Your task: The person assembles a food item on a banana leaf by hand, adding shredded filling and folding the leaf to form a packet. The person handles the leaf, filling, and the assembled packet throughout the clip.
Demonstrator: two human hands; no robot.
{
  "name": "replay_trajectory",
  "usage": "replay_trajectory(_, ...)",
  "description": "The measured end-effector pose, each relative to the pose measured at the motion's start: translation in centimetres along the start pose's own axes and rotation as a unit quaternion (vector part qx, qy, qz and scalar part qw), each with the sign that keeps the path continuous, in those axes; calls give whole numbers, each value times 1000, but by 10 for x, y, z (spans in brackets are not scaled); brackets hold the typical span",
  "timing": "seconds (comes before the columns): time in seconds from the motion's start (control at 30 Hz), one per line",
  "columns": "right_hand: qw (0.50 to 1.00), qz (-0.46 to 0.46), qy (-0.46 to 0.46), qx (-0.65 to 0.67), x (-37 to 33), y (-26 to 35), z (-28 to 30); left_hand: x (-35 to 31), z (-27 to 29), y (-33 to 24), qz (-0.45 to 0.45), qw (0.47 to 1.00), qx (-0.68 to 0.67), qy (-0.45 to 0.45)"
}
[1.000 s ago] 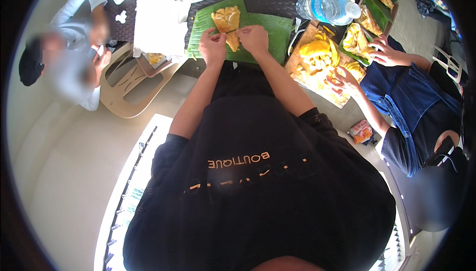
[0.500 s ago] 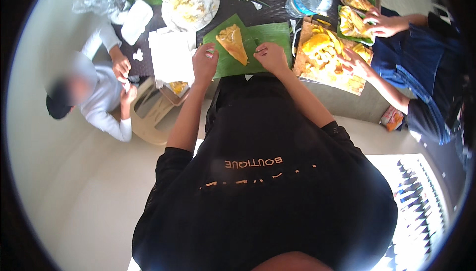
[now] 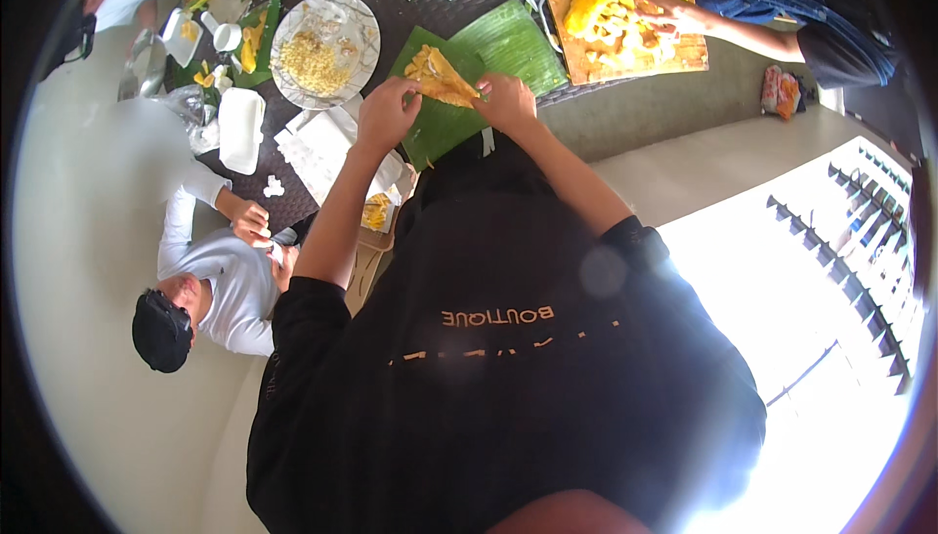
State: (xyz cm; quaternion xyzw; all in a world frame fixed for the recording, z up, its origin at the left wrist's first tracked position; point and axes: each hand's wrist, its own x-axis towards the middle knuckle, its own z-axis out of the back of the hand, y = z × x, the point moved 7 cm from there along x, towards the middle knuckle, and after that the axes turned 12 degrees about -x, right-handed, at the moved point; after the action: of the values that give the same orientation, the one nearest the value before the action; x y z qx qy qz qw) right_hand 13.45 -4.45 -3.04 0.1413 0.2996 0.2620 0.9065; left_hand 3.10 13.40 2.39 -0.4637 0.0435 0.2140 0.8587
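A fan-shaped, yellow-brown piece of food (image 3: 442, 77), which looks like sliced banana, lies over a green banana leaf (image 3: 422, 135). Its narrow tip points right. My right hand (image 3: 506, 104) pinches that tip between thumb and fingers. At the wider left side, my left hand (image 3: 387, 116) has its thumb and fingers drawn together at the edge; whether they grip it or only touch it is hard to see. A second strip of leaf (image 3: 513, 45) stretches to the right under the piece.
On the right, a co-worker's hand (image 3: 674, 14) reaches over yellow slices on a wooden board (image 3: 689, 57). A plate (image 3: 362, 21) of yellow crumbs, a white foam tray (image 3: 240, 131) and white paper (image 3: 318, 151) lie left. Another person (image 3: 230, 290) sits at the left.
My view has shifted, so the table appears turned. The food piece's tip has swung from pointing toward me to pointing right. My right hand now holds that tip; before, it was apart.
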Motion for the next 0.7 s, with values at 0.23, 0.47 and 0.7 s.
replay_trajectory(0.23, 1000, -27, -4, -14, -8, 6, -6, 30, -25, -26, -171, 979, 97, 60)
replay_trajectory(0.47, 999, -51, 5, -9, -6, 6, -15, 43, -44, -28, -217, 953, 149, 148)
replay_trajectory(0.7, 999, -48, -16, 5, -11, 6, -14, 47, -45, -33, -249, 938, 159, 181)
